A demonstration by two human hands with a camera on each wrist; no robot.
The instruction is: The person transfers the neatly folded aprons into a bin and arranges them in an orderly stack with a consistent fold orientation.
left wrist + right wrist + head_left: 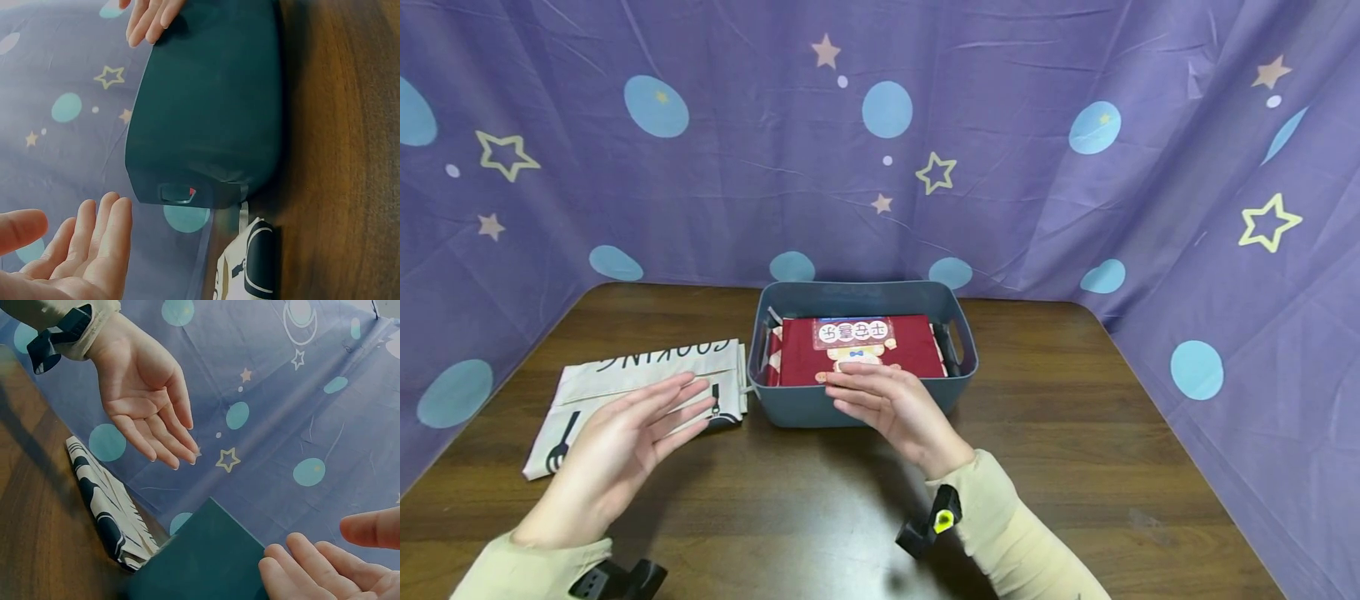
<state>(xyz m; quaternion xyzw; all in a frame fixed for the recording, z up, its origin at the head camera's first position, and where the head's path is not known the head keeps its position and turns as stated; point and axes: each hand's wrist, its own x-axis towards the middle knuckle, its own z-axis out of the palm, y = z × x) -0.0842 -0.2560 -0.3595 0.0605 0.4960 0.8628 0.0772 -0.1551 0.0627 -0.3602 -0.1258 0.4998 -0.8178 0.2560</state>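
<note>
My left hand (625,446) hovers in front of a folded cream cloth (647,375) printed with "COOKING", a fork and other dark shapes. Its fingers are straight and the palm faces inward, holding nothing. Before the near wall of a blue-grey plastic basket (797,408) is my right hand (898,408), also empty with fingers extended; in the head view it overlaps the basket's front rim. Inside the basket lies a folded dark red cloth (805,346) with white lettering and a cartoon figure. The right wrist view shows the left palm (140,394) facing the basket side.
A brown wooden table (1075,467) carries everything. Purple curtains (1000,100) with stars and blue dots enclose the back and both sides. A pale strap (244,215) sticks out from the cream cloth beside the basket. Each wrist wears a black camera mount (932,521).
</note>
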